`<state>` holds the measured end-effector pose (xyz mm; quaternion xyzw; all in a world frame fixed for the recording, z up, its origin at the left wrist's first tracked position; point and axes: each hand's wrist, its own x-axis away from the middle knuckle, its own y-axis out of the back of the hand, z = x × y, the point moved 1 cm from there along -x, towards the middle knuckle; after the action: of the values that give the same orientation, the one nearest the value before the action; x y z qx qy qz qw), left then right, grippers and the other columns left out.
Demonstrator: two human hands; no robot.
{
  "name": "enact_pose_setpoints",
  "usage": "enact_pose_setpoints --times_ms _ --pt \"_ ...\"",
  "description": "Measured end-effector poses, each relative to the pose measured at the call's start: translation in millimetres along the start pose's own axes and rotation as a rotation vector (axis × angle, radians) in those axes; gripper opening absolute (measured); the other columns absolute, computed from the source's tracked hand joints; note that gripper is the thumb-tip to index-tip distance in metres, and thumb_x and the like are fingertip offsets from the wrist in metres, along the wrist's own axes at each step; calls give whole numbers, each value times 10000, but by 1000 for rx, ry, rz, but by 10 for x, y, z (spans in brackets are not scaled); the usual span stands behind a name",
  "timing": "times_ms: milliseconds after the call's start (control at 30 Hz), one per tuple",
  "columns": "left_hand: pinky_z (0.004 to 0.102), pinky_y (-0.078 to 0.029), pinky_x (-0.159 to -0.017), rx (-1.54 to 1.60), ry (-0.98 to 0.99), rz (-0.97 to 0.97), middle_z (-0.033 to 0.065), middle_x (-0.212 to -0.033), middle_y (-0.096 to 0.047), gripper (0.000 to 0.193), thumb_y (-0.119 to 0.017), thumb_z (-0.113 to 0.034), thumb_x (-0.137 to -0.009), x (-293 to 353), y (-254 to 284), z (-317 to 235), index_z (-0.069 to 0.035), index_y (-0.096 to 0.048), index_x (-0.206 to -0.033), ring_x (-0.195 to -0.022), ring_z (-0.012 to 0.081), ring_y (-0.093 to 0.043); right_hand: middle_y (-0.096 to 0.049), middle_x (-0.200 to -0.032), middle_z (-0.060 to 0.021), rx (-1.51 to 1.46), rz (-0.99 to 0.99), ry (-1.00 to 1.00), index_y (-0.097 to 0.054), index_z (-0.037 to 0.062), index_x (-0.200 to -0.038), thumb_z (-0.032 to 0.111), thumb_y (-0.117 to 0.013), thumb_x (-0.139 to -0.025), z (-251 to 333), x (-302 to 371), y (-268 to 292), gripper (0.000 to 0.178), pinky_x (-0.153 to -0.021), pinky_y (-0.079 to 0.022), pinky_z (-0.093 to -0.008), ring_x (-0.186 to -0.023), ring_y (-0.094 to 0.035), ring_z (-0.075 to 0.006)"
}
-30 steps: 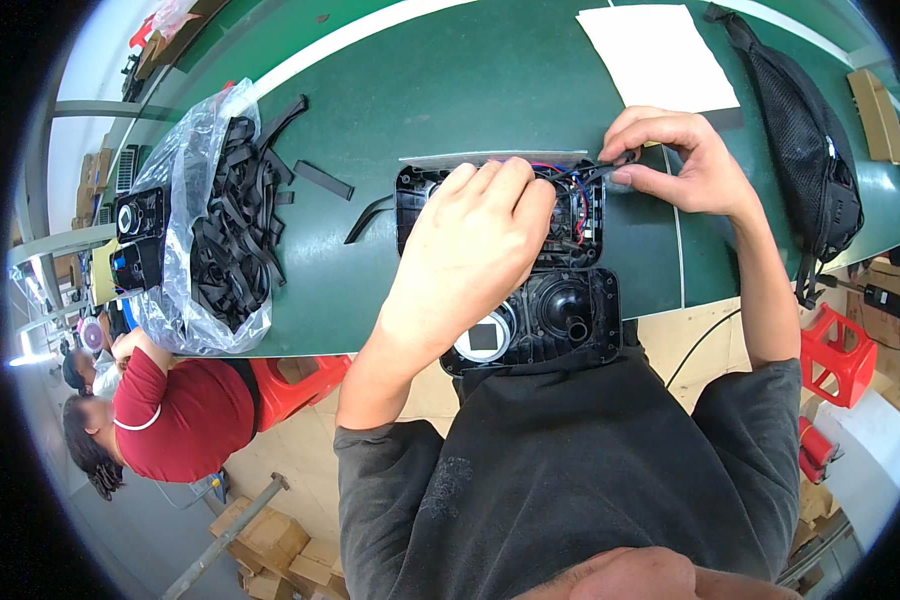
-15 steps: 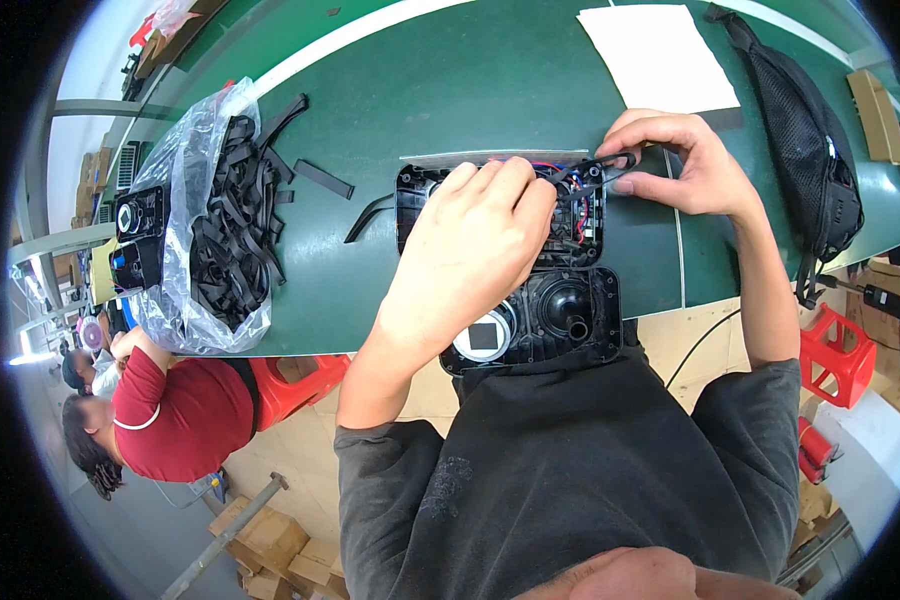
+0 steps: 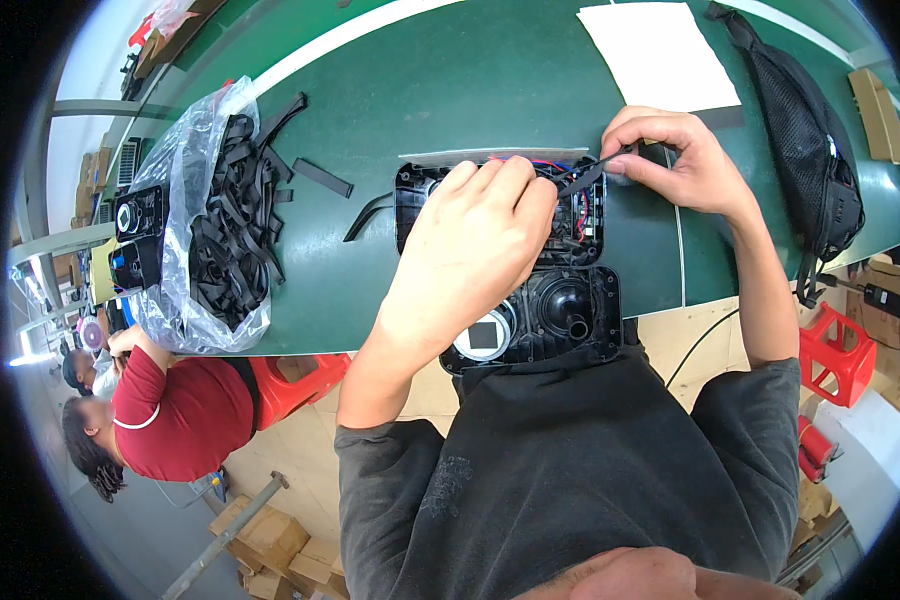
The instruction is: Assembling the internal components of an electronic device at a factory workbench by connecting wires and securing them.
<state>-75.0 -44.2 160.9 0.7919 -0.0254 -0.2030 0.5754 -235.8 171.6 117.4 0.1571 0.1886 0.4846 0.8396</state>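
Note:
My right hand (image 3: 678,162) pinches one end of a black strap (image 3: 582,180) between thumb and forefinger, just past the right edge of an opened black plastic housing. From there the strap runs, slightly twisted, to the fingers of my left hand (image 3: 482,222), which are closed on it over the housing's far half (image 3: 405,210). My left fingertips are hidden. Red and blue wires (image 3: 582,222) show inside this half. Its near half (image 3: 608,330), with a round white speaker (image 3: 482,338), lies open toward me at the table edge. A strap loop (image 3: 370,213) sticks out at the left.
Many black straps (image 3: 232,240) spill from a clear plastic bag (image 3: 182,130) at left. One loose strap (image 3: 322,177) lies beside it. White sheets (image 3: 660,55) and a black mesh bag (image 3: 802,140) are at right. A person in red (image 3: 190,410) sits at left.
The strap between my hands has gone from an open loop to a flatter, straighter band. My right hand has shifted very slightly; my left hand stays in place.

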Motion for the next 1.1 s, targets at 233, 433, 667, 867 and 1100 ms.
enact_pose_setpoints --times_ms 233,433,667,867,1100 --pt "382 -497 -776 -11 2 1 84 -936 -639 107 -744 -73 -904 2 -9 0 -38 -685 -986 -855 276 -647 -712 -974 -61 12 -69 1 -751 -6 -1048 48 -779 -940 -40 25 -71 124 -805 -513 -304 -876 -638 -161" --pt "384 -499 -781 -53 13 15 86 -934 -632 107 -742 -73 -907 1 -6 -4 -39 -690 -994 -837 283 -633 -718 -967 -62 28 -84 69 -750 -13 -1030 19 -788 -912 -69 31 -73 128 -787 -523 -292 -843 -631 -149" --pt "385 -519 -798 -16 -13 -17 88 -973 -643 195 -747 -43 -873 3 3 -17 -25 -714 -1064 -851 280 -638 -725 -941 -63 57 -32 39 -781 11 -1021 21 -799 -898 -91 47 -35 125 -711 -513 -291 -812 -645 -161" --pt "383 -528 -804 9 -65 -68 73 -989 -650 287 -750 -38 -816 -81 -40 -53 -29 -734 -1102 -861 260 -646 -713 -878 -82 201 2 24 -795 3 -1025 36 -800 -899 -24 74 141 131 -671 -493 -311 -766 -644 -190" --pt "364 -507 -778 -1 -58 -48 58 -951 -615 372 -796 -196 -904 -69 -171 -55 -61 -747 -1247 -839 237 -628 -690 -838 -87 260 11 -84 -796 -4 -1059 44 -784 -913 -65 254 310 154 -669 -475 -309 -739 -610 -181"
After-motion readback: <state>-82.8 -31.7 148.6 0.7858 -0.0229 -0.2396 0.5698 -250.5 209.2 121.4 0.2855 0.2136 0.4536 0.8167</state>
